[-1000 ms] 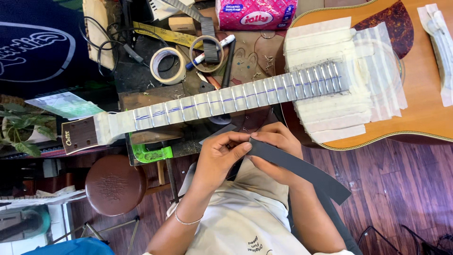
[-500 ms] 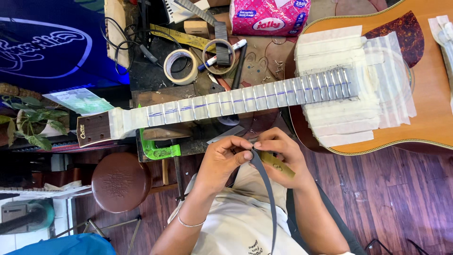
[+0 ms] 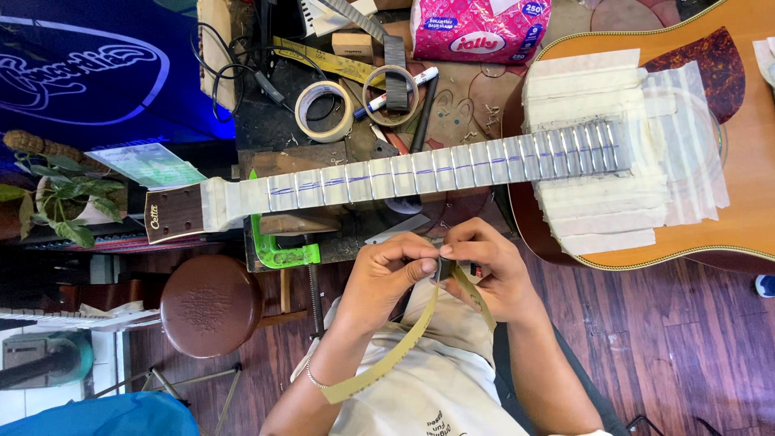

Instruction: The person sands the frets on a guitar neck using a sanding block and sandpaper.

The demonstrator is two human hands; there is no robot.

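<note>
hands meet low in the middle of the view, close above the person's lap. left hand (image 3: 386, 278) has its fingers curled in, thumb and forefinger pinched on a long, thin olive-tan strip with a toothed edge (image 3: 387, 359). right hand (image 3: 484, 270) is closed the same way, gripping the same strip where it bends, just beside the left fingertips; the two hands touch or nearly touch there. from the pinch one length of the strip curves down and away past the left wrist, ending beside the forearm, and a shorter length runs down under the right palm. a thin bracelet sits on the left wrist.

just beyond the knuckles lies an acoustic guitar with an orange-brown body (image 3: 751, 161), its neck (image 3: 420, 173) stretched across in front of both hands, fingerboard masked with pale tape between the frets and marked with a blue line. pale tape strips also cover the body around the neck's end. farther out than the neck, a roll of cream masking tape (image 3: 323, 111) and a pink tissue packet (image 3: 480, 28) rest on the cluttered bench. to the left of the left hand, a green clamp (image 3: 278, 250) grips the bench edge, and lower left of it stands a round brown leather-topped stool (image 3: 211, 305).
</note>
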